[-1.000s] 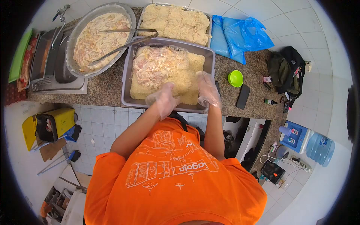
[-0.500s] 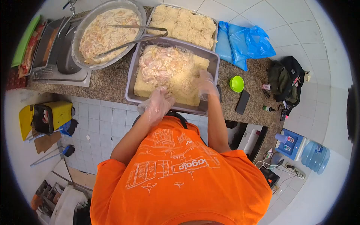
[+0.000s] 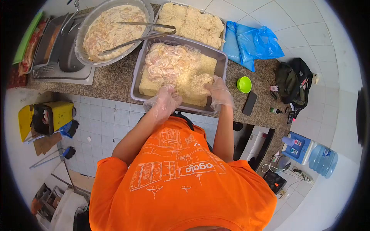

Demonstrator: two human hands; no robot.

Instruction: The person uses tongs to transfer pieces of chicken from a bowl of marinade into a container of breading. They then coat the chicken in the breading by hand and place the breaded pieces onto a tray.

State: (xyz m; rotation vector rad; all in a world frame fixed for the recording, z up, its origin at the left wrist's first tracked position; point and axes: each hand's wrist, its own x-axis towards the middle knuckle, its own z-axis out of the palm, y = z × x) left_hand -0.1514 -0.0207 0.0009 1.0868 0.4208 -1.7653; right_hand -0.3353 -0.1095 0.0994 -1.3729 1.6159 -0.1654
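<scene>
A white-tiled wall (image 3: pixel 300 29) backs the speckled granite counter (image 3: pixel 120 79) I'm watching over.

On it, a grey tub (image 3: pixel 137 79) holds breadcrumbs (image 3: pixel 192 99) and a heap of battered meat (image 3: pixel 165 63); a crumb-coated piece (image 3: pixel 201 81) lies on the crumbs, against the gloved right hand (image 3: pixel 220 94). I cannot tell whether those fingers clamp it. The gloved left hand (image 3: pixel 165 102) reaches over the near rim to the crumbs, its grip unclear to me. Tongs (image 3: pixel 154 35) cross a large bowl (image 3: pixel 79 50) beside the sink (image 3: pixel 72 63); blue bags (image 3: pixel 254 44), a green bowl (image 3: pixel 244 84) and a black phone (image 3: pixel 249 104) sit to the right.
</scene>
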